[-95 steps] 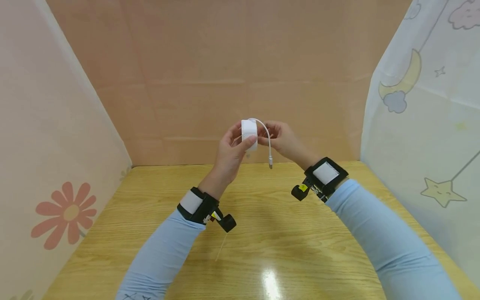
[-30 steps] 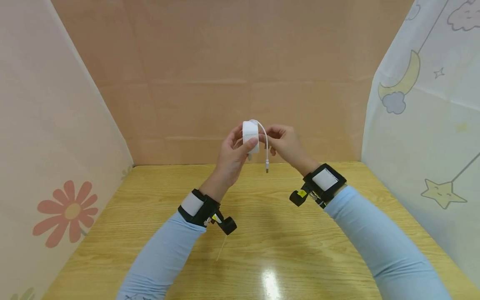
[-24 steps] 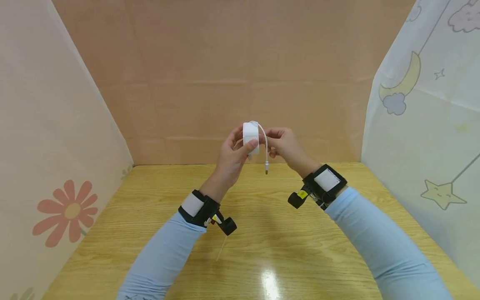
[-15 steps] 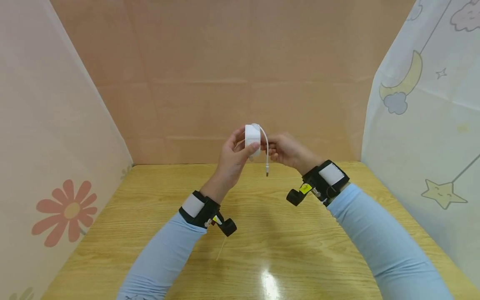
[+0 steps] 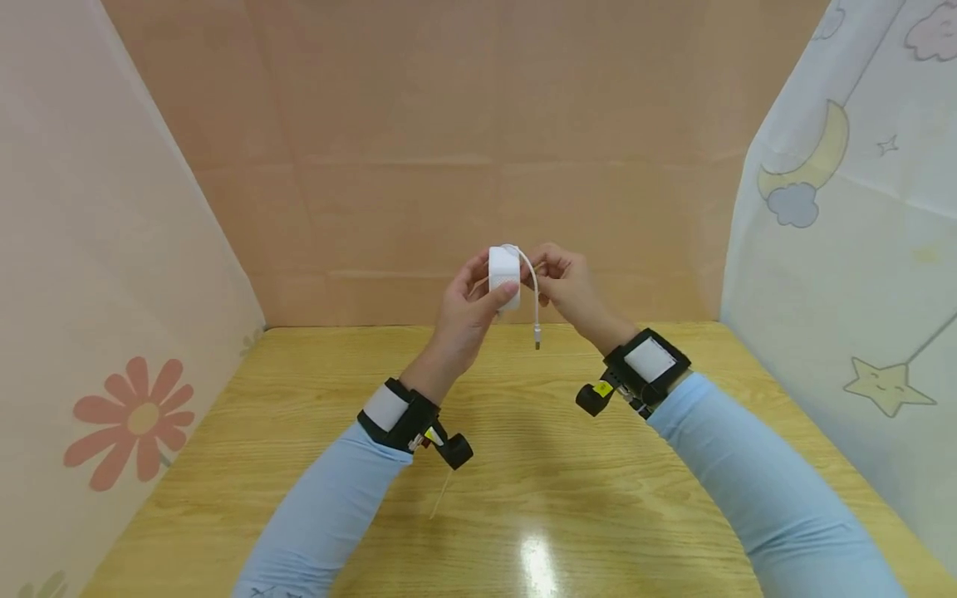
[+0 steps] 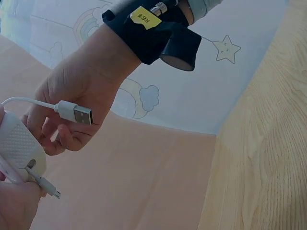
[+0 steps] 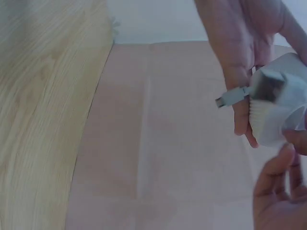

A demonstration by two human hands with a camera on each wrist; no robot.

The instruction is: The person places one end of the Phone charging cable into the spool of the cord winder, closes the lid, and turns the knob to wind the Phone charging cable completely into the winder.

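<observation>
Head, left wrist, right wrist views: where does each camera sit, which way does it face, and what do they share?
Head: looks forward and down; left hand holds the white cable case, right hand pinches its cable above the table; both sleeves show.
Left wrist: looks across at the right hand and USB plug.
Right wrist: looks across at the left hand.
Shared: the case.

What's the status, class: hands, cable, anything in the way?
Left hand grips white cable reel, raised above wooden table. Right hand pinches white cable; USB plug hangs free. Nothing in the way.
</observation>
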